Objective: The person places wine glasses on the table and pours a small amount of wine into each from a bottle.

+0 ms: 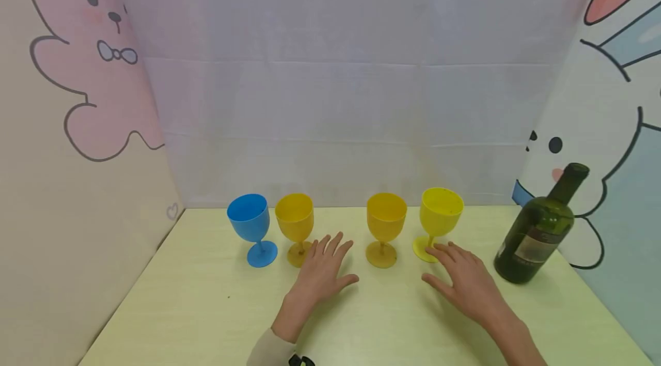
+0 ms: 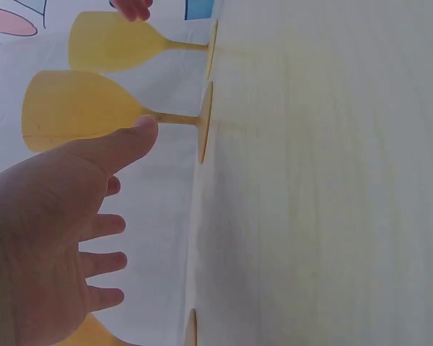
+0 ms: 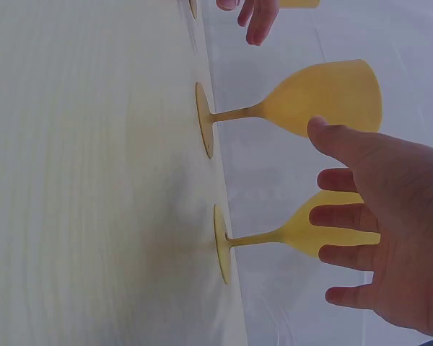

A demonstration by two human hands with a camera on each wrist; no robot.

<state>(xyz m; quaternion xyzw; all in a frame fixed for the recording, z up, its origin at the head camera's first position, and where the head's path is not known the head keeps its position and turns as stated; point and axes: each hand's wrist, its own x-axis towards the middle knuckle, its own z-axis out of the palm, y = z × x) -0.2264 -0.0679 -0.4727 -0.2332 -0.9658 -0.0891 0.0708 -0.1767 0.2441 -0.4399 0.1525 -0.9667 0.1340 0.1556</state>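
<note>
Four stemmed goblets stand upright in a row: a blue goblet (image 1: 249,220), an orange-yellow goblet (image 1: 294,218), a second orange-yellow goblet (image 1: 386,218) and a bright yellow goblet (image 1: 440,214). My left hand (image 1: 322,268) is spread above the table, its fingers near the base of the first orange-yellow goblet and its thumb out to the right. My right hand (image 1: 467,280), fingers extended, overlaps the foot of the bright yellow goblet in the head view. Neither hand holds anything. The right wrist view shows straight fingers (image 3: 346,216) in front of the bright yellow goblet.
A dark green wine bottle (image 1: 537,228) with a label is at the right of the table (image 1: 170,308), appearing tilted in the head view. Behind the goblets hangs a white cloth (image 1: 330,96). Cartoon-printed walls (image 1: 103,96) flank both sides.
</note>
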